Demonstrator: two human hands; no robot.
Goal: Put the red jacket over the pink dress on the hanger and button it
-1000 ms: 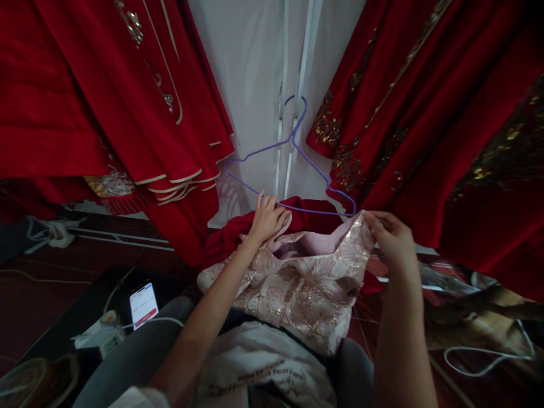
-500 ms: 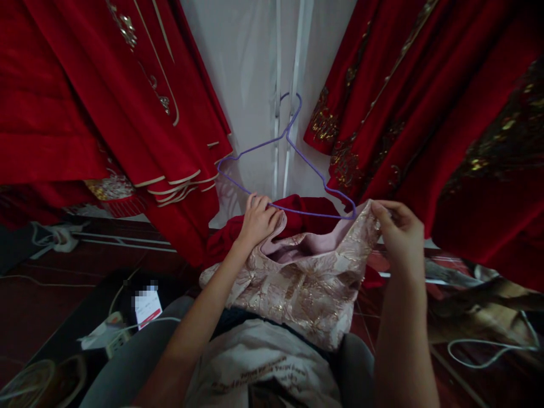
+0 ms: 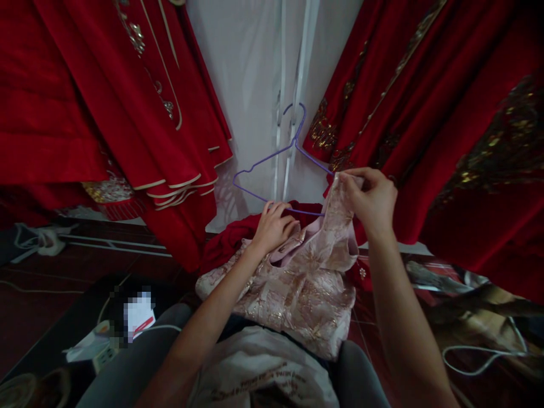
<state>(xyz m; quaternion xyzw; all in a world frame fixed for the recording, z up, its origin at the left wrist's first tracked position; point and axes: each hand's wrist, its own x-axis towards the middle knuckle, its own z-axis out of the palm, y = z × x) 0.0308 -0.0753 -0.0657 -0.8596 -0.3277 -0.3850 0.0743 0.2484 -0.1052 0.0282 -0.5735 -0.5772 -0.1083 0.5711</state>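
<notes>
A purple clothes hanger [image 3: 264, 159] stands upright in front of me, its hook near the white metal bars. My left hand [image 3: 276, 226] is closed around the hanger's lower bar, just above the neckline; whether it also grips cloth is unclear. Across my lap lies a pale pink dress [image 3: 293, 294] with gold brocade and a plain pink lining. Between thumb and fingers my right hand [image 3: 372, 198] pinches its shoulder strap, raised over the hanger's right end. That strap hides the right corner of the hanger.
Red embroidered garments [image 3: 170, 147] hang at the left, and more red garments with gold sequins [image 3: 425, 187] hang at the right. A power strip [image 3: 104, 358] and a white card [image 3: 139, 317] lie on a dark surface to my left. A white cable [image 3: 480, 371] loops at the right.
My right hand has moved up and left, bringing the dress strap over the hanger's right end. My left hand and the hanger have shifted slightly right.
</notes>
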